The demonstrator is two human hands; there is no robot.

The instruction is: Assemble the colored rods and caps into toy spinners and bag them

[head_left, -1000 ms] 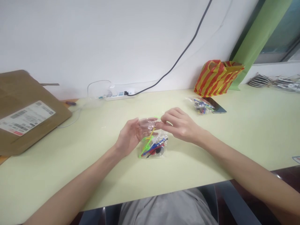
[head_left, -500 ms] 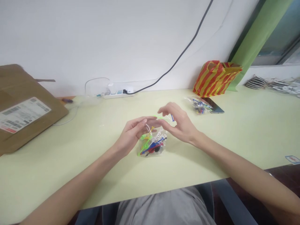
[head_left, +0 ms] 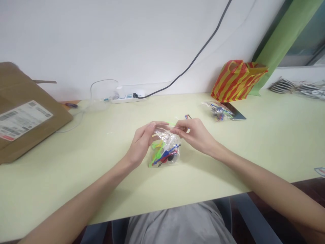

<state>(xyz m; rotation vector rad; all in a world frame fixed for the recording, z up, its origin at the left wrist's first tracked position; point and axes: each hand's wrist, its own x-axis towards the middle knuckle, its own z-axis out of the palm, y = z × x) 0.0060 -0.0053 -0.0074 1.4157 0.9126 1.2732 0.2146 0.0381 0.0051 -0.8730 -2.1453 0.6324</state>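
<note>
A clear plastic bag (head_left: pixel 169 137) stands on the table between my hands, with green, yellow, blue, red and black plastic pieces, some arrow-shaped, in its lower part. My left hand (head_left: pixel 143 140) grips the bag's top edge at the left, thumb uppermost. At the right end of that edge, my right hand (head_left: pixel 195 135) pinches the film between thumb and fingers. Small blue and red pieces (head_left: pixel 188 117) and a bit of bright green (head_left: pixel 172 124) show just behind my hands; what they rest on is partly hidden.
Farther right lie a second clear bag of coloured pieces (head_left: pixel 219 112) and a dark phone-like slab (head_left: pixel 235 112), before a red-yellow striped bag (head_left: pixel 238 81). A cardboard box (head_left: pixel 27 115) stands left. A power strip (head_left: pixel 128 98) with a black cable (head_left: pixel 193 64) sits by the wall.
My right hand has come down from above and closed on the right end of the bag's top edge. The bag's mouth is now stretched between both hands. The view has shifted slightly.
</note>
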